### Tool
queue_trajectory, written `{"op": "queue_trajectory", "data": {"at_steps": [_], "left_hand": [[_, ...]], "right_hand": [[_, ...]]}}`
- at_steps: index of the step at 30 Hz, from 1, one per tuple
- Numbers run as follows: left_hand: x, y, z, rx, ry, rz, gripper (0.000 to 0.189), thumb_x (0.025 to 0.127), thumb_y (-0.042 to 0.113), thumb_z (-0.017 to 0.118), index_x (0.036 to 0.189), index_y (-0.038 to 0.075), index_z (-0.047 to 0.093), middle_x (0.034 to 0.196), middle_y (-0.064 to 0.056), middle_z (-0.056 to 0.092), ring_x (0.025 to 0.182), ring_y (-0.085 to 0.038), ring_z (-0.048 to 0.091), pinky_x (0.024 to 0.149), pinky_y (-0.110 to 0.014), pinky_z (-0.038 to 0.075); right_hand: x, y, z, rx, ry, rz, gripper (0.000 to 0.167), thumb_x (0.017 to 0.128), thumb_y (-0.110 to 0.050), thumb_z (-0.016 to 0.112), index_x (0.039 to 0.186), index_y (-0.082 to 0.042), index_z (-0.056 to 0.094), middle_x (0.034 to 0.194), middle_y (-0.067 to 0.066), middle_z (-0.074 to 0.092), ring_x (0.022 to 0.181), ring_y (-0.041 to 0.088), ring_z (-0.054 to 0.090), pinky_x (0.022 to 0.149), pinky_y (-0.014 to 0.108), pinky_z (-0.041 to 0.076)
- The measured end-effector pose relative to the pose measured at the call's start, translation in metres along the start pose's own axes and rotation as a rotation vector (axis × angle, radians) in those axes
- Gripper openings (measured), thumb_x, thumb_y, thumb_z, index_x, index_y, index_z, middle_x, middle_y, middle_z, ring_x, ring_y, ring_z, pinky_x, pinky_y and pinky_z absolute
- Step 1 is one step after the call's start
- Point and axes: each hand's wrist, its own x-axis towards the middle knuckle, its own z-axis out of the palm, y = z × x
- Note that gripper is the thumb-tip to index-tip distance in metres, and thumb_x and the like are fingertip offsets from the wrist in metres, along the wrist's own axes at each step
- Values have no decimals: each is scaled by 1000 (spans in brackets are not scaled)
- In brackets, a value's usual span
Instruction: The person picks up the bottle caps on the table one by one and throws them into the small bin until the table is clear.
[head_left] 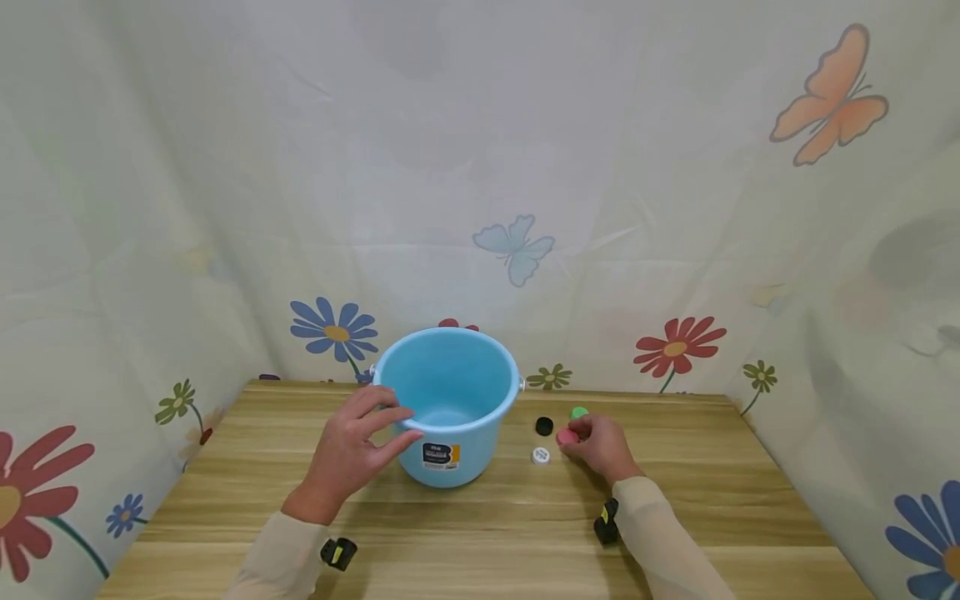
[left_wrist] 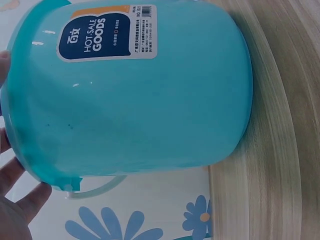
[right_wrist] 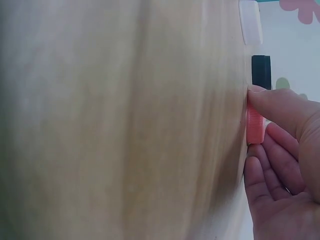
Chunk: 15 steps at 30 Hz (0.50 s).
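- Left hand (head_left: 351, 454), near left: curled fingers are gripping the blue bucket (head_left: 450, 400) rim, steadying it upright on the table (head_left: 712, 508).
- Right hand (head_left: 600, 446), right of the bucket: fingertips are pinching the pink cap (head_left: 567, 436) against the table, seemingly to lift it.
- White cap (head_left: 541, 455), black cap (head_left: 543, 426) and green cap (head_left: 578, 412) are lying beside it, the green farthest.

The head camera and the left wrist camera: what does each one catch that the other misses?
Only the head view shows the right hand pinching a pink cap, with black, white and green caps nearby, and the bucket's open top. Only the left wrist view makes the label's words "HOT-SALE GOODS" readable. Both show the blue bucket, the left hand at its rim, and the wooden table.
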Motion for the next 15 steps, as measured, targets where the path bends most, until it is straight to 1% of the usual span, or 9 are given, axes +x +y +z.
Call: {"op": "queue_trajectory", "data": {"at_steps": [4, 9, 15], "left_hand": [[1, 1, -1, 1, -2, -4, 35, 70, 29, 95, 98, 15, 81, 105, -2, 69, 107, -21, 63, 94, -53, 61], [1, 0, 0, 5, 3, -1, 35, 69, 27, 96, 98, 15, 81, 104, -1, 68, 107, -22, 63, 93, -54, 61], [0, 0, 1, 13, 2, -4, 34, 72, 31, 94, 98, 15, 81, 105, -3, 69, 107, -23, 64, 94, -54, 60]], "right_hand": [[1, 0, 0, 1, 5, -8, 34, 80, -12, 88, 110, -2, 75, 103, 10, 74, 94, 21, 67, 85, 41, 60], [0, 0, 0, 14, 4, 13, 34, 81, -12, 87, 111, -2, 75, 105, 10, 74, 94, 21, 66, 85, 40, 60], [-1, -1, 0, 21, 11, 11, 34, 81, -10, 87, 111, -1, 75, 104, 10, 74, 93, 21, 66, 85, 40, 59]]}}
